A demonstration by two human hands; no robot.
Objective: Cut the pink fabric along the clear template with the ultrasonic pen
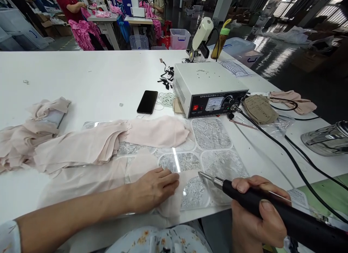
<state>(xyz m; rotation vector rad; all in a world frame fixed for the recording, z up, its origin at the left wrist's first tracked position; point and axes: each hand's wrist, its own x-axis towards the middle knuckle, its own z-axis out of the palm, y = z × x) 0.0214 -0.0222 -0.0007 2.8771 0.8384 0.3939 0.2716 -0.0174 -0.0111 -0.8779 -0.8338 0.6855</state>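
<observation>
My left hand (pixel 157 187) rests palm down, fingers slightly bent, on a thin pale pink fabric piece (pixel 187 177), pressing it onto a clear, patterned plastic mat (pixel 217 166). My right hand (pixel 258 205) is wrapped round a black ultrasonic welding handpiece (pixel 244 198). Its pointed metal tip meets the right end of that fabric. Beyond my left hand lie a stack of pink fabric pieces (pixel 81 144) and another pink piece (pixel 157 131). The handpiece's black cable (pixel 282 146) runs to a beige welder unit (pixel 212 78) with a dial and red switch.
A black phone (pixel 147 102), pale cord (pixel 166 99) and black scraps (pixel 165 78) lie left of the unit. More pink fabric (pixel 24 137) is bunched at far left. Right stand a brown card bundle (pixel 260 109) and a shiny canister (pixel 326 138). Other people work at sewing machines behind.
</observation>
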